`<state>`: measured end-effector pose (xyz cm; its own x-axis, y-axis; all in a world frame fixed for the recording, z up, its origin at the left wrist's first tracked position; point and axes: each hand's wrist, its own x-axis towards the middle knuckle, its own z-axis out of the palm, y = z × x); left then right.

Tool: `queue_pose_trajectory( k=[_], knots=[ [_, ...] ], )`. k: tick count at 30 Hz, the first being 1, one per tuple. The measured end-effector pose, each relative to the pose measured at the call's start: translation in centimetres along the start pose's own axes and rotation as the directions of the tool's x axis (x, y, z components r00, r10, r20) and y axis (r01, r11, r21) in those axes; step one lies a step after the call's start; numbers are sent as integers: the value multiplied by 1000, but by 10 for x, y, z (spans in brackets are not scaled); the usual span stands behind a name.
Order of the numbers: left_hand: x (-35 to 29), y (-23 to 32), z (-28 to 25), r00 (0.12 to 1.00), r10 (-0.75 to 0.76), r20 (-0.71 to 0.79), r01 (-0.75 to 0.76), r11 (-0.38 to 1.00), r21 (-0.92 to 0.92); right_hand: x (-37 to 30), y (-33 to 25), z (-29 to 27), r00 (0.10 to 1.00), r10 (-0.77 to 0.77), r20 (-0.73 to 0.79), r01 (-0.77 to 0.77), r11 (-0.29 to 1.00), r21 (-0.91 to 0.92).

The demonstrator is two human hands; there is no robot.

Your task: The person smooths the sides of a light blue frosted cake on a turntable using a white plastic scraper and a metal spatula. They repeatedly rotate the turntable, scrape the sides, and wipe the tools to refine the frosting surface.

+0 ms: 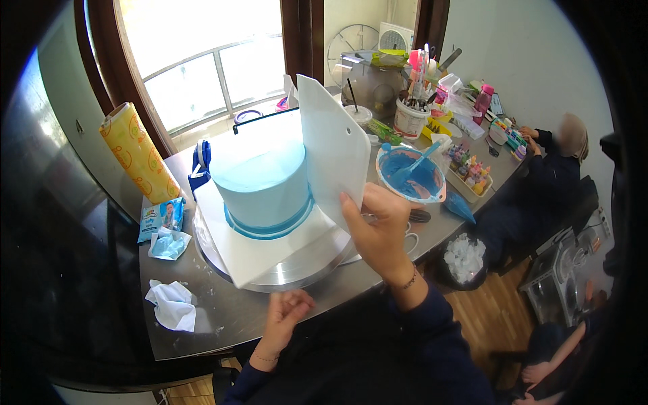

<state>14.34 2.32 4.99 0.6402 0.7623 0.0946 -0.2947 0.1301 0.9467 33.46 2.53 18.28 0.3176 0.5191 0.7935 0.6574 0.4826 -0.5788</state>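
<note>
A round pale-blue frosted cake (pixel 260 179) stands upright on a white square board (pixel 270 253), with a darker blue ring of frosting round its base. Under the board is a silver turntable (pixel 300 273). My right hand (pixel 381 226) grips a tall white cake scraper (pixel 334 145), held upright along the cake's right side; whether its edge touches the frosting is hard to see. Just below the turntable's near rim, my left hand (pixel 287 317) has its fingers curled together, with nothing visible in them.
A bowl of blue frosting (pixel 435 185) with a spatula and a blue piping bag (pixel 460 208) lie to the right. Wipes (pixel 162 217) and a crumpled tissue (pixel 172 305) lie left. Beyond are a tool bucket (pixel 410 120) and colour bottles (pixel 476 172). Another person (pixel 550 162) sits far right.
</note>
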Motion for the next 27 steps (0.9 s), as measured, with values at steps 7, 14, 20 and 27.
queue_pose_trajectory(
  k=[7,14,20,27],
  knots=[
    [14,-1,-5,785,308,-538,-522,796,-307,-1,-3,-5,999,-2,34,5,997,-76],
    [0,-9,8,978,66,197,-52,996,-75,-5,-4,-5,1000,19,8,-19,998,-52],
    [11,-1,0,895,179,-409,-357,837,-414,-7,-3,-5,999,3,-34,-3,1000,-12],
    [-1,-8,19,990,137,21,-129,965,-228,-8,-4,-7,999,-6,-33,4,999,-42]
  ],
)
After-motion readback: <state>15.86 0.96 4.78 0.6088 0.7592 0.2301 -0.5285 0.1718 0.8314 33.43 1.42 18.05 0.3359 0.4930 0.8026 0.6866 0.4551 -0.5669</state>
